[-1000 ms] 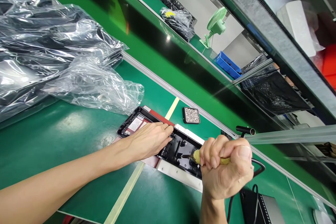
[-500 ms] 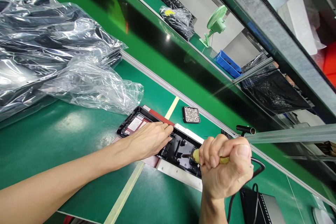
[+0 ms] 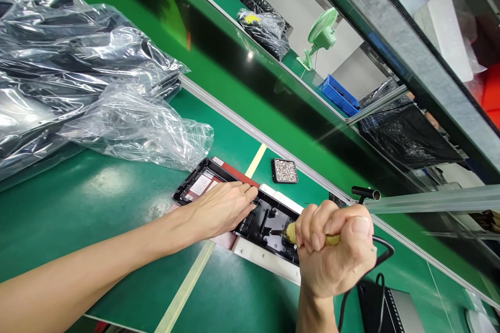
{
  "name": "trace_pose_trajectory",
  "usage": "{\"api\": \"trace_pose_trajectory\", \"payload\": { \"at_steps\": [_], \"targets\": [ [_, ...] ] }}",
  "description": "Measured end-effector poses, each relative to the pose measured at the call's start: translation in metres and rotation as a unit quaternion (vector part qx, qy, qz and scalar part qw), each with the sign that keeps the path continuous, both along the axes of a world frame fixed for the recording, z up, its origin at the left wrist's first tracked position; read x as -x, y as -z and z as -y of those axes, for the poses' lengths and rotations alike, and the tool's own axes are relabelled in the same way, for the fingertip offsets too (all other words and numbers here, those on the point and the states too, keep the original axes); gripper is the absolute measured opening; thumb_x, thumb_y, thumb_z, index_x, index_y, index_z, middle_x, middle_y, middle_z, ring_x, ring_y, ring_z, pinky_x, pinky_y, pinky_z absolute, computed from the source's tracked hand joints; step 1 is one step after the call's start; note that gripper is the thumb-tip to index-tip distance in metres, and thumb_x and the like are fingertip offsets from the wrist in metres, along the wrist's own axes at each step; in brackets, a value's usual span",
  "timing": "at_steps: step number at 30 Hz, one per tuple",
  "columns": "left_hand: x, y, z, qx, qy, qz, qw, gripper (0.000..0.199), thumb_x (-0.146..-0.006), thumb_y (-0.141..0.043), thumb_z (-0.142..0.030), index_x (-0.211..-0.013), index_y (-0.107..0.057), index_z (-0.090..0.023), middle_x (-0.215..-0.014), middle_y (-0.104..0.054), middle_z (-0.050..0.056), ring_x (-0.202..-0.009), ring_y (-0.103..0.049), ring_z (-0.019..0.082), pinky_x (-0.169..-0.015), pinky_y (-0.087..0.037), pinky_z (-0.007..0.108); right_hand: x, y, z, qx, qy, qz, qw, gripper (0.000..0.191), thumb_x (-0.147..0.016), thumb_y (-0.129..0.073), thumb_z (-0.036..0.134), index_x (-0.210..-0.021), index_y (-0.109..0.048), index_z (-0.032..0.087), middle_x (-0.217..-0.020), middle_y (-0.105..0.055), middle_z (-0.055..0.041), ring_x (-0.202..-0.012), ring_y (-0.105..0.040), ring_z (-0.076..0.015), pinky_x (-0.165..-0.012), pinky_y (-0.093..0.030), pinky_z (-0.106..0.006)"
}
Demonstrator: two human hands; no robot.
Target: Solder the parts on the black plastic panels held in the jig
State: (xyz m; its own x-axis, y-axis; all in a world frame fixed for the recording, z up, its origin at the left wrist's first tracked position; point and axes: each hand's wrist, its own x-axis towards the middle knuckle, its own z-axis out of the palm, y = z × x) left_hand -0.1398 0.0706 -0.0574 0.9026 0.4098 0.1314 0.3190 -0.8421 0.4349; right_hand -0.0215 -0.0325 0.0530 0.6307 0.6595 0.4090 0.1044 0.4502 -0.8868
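Note:
A long black plastic housing (image 3: pixel 253 222) lies inner side up in a white and reddish fixture (image 3: pixel 269 261) on the green bench. My left hand (image 3: pixel 222 205) reaches across the housing, its fingers together and bent onto the far edge, holding it. In the fist of my right hand (image 3: pixel 338 252) is a soldering iron (image 3: pixel 291 232) with a yellow handle and a black cord. Its tip points left, down into the housing, close to a small dark part on the inner face. Whether the tip touches that part I cannot tell.
Beyond the fixture stands a small black tray (image 3: pixel 285 171) of tiny metal pieces. A dark metal holder (image 3: pixel 365 195) is at the right. Plastic-wrapped black parts (image 3: pixel 89 83) pile up at the left. A black and grey object (image 3: pixel 390 304) lies under the cord at lower right.
Almost nothing differs. My right hand and the soldering iron have shifted very slightly; my left hand and the housing stay in place.

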Motion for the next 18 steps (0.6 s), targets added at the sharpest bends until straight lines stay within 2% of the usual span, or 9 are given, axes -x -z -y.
{"api": "trace_pose_trajectory", "payload": {
  "at_steps": [13, 18],
  "targets": [
    [-0.0017, 0.0023, -0.0003, 0.002, 0.001, 0.012, 1.000, 0.017, -0.104, -0.040, -0.026, -0.090, -0.045, -0.020, -0.084, -0.062, 0.004, -0.069, -0.058, 0.019, -0.056, -0.031, 0.034, 0.0002, 0.0015, 0.0006, -0.003, -0.004, 0.012, 1.000, 0.037, -0.098, -0.054, 0.032, -0.064, -0.047, 0.018, -0.044, -0.036, 0.0079, -0.034, -0.029, -0.0062, -0.032, -0.032, -0.017],
    [-0.0006, 0.0018, -0.0006, -0.001, 0.002, 0.007, 1.000, 0.017, -0.105, -0.039, -0.026, -0.090, -0.045, -0.020, -0.085, -0.062, 0.003, -0.072, -0.060, 0.022, -0.057, -0.032, 0.036, 0.0005, 0.0018, -0.0003, -0.008, -0.004, 0.011, 1.000, 0.037, -0.099, -0.054, 0.031, -0.064, -0.048, 0.018, -0.044, -0.036, 0.0079, -0.034, -0.028, -0.0060, -0.033, -0.032, -0.017]
  ]
}}
